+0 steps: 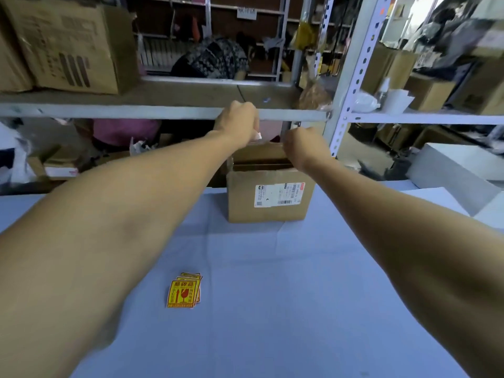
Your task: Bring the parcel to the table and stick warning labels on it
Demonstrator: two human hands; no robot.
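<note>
Both arms reach straight out, far from the body. The left hand (236,121) is curled shut above the back of the parcel (270,186), and a small pale scrap, maybe paper, is pinched in its fingertips. What the scrap is cannot be told. The right hand (305,147) is also curled into a loose fist. It touches the top right edge of the parcel, but whether it grips the edge cannot be seen.

The parcel is a brown box. It sits on the blue tabletop (272,296) at the far edge, near the middle, right under both hands. Its top looks open, and a white shipping sticker faces the person.

The warning labels (184,291), a small yellow and red stack, lie on the tabletop much nearer the body, under the left arm. The left hand would have to pull back toward the body to reach them, and it is the nearer one.
</note>
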